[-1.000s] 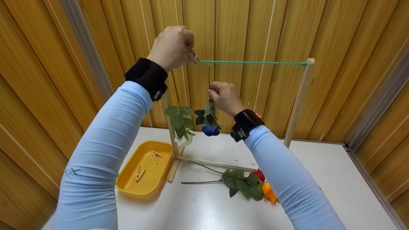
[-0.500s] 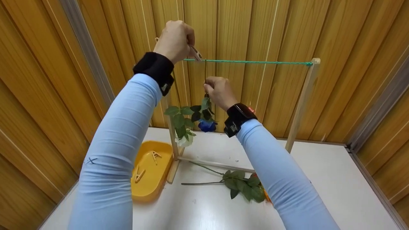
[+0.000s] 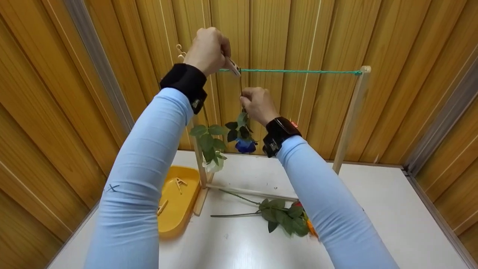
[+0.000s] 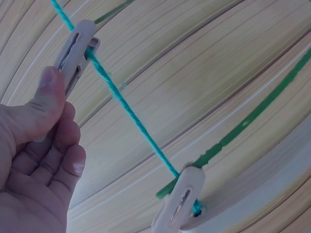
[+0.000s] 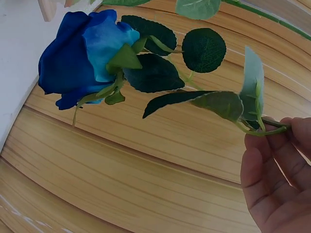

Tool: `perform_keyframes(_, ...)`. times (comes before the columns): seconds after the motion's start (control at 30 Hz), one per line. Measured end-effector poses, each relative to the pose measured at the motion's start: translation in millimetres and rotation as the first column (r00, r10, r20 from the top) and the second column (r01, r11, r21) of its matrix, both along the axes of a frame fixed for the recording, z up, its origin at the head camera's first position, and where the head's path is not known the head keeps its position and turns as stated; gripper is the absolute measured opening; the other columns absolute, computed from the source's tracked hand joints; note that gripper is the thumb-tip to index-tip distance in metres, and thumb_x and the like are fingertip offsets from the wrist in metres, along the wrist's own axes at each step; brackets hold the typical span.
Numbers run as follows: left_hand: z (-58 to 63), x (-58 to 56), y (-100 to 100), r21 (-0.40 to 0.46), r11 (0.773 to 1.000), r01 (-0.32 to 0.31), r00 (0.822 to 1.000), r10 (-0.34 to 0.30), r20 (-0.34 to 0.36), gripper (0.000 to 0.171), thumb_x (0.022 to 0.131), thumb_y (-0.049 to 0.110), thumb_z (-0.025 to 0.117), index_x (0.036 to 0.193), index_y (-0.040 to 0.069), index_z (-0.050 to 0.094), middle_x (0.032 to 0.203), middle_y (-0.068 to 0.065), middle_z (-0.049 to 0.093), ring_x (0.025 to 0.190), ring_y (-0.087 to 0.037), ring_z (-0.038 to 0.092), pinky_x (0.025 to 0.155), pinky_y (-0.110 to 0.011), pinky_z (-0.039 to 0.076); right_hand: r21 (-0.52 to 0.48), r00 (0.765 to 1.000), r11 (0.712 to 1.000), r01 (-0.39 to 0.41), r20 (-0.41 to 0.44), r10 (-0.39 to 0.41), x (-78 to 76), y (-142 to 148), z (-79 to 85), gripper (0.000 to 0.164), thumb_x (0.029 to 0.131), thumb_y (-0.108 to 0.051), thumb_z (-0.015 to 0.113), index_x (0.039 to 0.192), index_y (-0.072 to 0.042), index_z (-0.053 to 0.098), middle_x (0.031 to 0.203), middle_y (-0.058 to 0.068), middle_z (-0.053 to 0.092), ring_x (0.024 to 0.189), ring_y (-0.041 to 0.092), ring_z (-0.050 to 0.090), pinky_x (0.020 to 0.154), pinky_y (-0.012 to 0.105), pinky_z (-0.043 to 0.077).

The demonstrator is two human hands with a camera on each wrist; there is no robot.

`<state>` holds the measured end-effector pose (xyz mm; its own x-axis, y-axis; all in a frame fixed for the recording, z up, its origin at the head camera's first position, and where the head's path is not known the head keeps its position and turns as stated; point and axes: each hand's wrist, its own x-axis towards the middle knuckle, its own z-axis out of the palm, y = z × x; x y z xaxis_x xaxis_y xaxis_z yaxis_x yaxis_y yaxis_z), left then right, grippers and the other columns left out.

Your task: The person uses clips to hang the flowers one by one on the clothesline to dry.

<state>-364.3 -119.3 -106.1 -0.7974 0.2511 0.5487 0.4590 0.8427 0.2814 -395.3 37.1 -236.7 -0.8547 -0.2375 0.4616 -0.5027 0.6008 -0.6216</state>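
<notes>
My left hand point(image 3: 209, 50) pinches a wooden clothespin point(image 4: 77, 53) on the green cord point(image 3: 298, 71). In the left wrist view, the clothespin's jaws are around the cord, and a thin green stem end point(image 4: 114, 10) reaches them. Below the cord, my right hand point(image 3: 259, 106) pinches the stem of a blue rose point(image 5: 90, 56), which hangs head down. To its left a white rose point(image 3: 214, 163) also hangs upside down. A second clothespin point(image 4: 182, 196) holds a thick green stem point(image 4: 257, 111) to the cord.
A wooden frame point(image 3: 347, 123) carries the cord. On the white table point(image 3: 246, 246) stands a yellow tray point(image 3: 175, 224) with clothespins point(image 3: 180, 184) in it. Red and orange roses point(image 3: 312, 228) lie in front of the frame, partly behind my right sleeve.
The blue rose and my right hand have risen, bringing the stem's top up to the cord. My left hand has shifted slightly right, and its clothespin now meets the stem at the cord.
</notes>
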Motion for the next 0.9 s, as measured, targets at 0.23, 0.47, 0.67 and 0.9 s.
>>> perform_keyframes(0.23,-2.7,-0.4,1.2,0.007,1.000,-0.001,1.000,0.001,0.015,0.004,0.090,-0.002,0.075,0.089,0.000,0.079,0.096,-0.008,0.074,0.080,-0.014,0.060,0.065,-0.021,0.047,0.001,1.000,1.000,-0.002,0.007,0.002,-1.1,-0.6,-1.1,0.021,0.106,-0.009,0.054,0.102,0.002,0.072,0.094,0.013,0.068,0.081,0.021,0.060,0.069,0.028,0.048)
perform_keyframes(0.47,-2.5,1.4,1.6,-0.007,1.000,-0.010,0.999,0.010,0.043,0.007,0.090,0.006,0.079,0.093,0.000,0.079,0.096,-0.009,0.074,0.077,-0.013,0.058,0.064,-0.022,0.046,-0.003,1.000,1.000,-0.007,0.000,0.007,-1.4,-0.4,-1.0,0.021,0.106,-0.008,0.056,0.099,0.002,0.073,0.093,0.013,0.069,0.080,0.020,0.060,0.068,0.028,0.049)
perform_keyframes(0.67,-2.3,1.9,0.5,-0.032,0.999,0.013,0.998,-0.011,0.065,0.018,0.088,0.012,0.083,0.095,-0.003,0.075,0.093,-0.008,0.069,0.078,-0.014,0.054,0.066,-0.023,0.043,-0.002,1.000,1.000,-0.012,-0.012,0.012,-1.3,-0.8,-1.4,0.022,0.105,-0.007,0.055,0.095,0.004,0.071,0.089,0.013,0.068,0.077,0.020,0.061,0.066,0.027,0.049)
perform_keyframes(0.9,-0.3,4.9,-1.2,-0.045,0.997,0.062,0.990,-0.055,0.129,0.029,0.091,0.006,0.078,0.117,-0.007,0.071,0.117,-0.017,0.070,0.100,-0.024,0.066,0.086,-0.033,0.055,0.007,1.000,1.000,-0.002,0.006,0.002,-0.4,-3.6,-2.1,0.021,0.106,-0.010,0.056,0.098,0.001,0.073,0.094,0.014,0.069,0.079,0.021,0.063,0.068,0.029,0.052)
